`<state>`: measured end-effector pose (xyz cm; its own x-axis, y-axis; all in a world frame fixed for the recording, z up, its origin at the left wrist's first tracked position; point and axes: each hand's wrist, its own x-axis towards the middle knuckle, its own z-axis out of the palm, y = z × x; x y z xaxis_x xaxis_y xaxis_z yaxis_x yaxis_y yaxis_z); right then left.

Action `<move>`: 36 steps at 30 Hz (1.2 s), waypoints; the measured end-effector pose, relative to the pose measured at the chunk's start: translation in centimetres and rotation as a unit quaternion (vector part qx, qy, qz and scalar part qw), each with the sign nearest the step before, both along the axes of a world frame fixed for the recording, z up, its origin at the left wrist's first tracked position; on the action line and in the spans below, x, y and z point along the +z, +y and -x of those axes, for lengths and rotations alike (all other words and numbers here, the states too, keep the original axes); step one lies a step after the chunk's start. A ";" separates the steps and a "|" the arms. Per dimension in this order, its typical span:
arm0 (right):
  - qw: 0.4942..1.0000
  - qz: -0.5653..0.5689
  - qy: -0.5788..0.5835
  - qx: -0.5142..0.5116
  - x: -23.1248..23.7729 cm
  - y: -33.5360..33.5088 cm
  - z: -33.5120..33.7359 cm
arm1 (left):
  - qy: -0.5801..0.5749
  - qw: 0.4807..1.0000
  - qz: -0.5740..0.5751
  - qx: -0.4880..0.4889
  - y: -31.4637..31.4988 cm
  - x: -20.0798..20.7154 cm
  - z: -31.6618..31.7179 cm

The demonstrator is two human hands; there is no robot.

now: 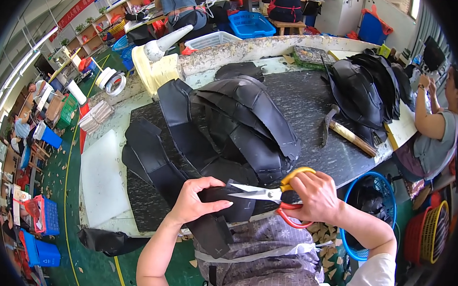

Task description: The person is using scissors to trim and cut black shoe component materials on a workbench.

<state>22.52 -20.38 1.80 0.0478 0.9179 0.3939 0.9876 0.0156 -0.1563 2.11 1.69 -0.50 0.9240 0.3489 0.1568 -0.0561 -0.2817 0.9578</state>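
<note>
My left hand grips a black leather piece near the table's front edge, thumb on top and the fingers partly hidden behind it. In my right hand is a pair of scissors with one yellow and one red handle. Their blades are parted and point left, over the upper edge of the leather piece. Beyond my hands lies a big heap of black leather pieces, curved and stitched, some trailing toward my left hand.
A hammer with a wooden handle lies at the right, before another stack of black pieces. A white sheet covers the left edge. A yellow thread cone stands behind. Beside the table are a blue basket and a seated person.
</note>
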 end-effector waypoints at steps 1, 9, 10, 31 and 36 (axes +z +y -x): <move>0.999 -0.026 -0.018 0.004 0.6 0.8 0.4 | -0.008 0.999 -0.031 0.000 0.0 -0.1 -0.2; 0.989 -0.014 0.150 -0.011 -1.0 0.9 0.2 | 0.021 0.998 -0.054 0.038 0.5 1.4 0.5; 0.977 -0.018 0.206 -0.059 -1.0 0.8 0.2 | -0.015 0.989 -0.142 0.048 0.9 1.8 0.5; 0.997 -0.029 0.065 -0.030 0.8 -0.9 -0.3 | 0.018 0.962 -0.254 -0.096 1.4 0.2 -3.5; 0.998 -0.023 -0.044 -0.048 -1.2 -0.5 -1.3 | -0.012 0.978 -0.184 -0.096 2.4 -0.4 -3.2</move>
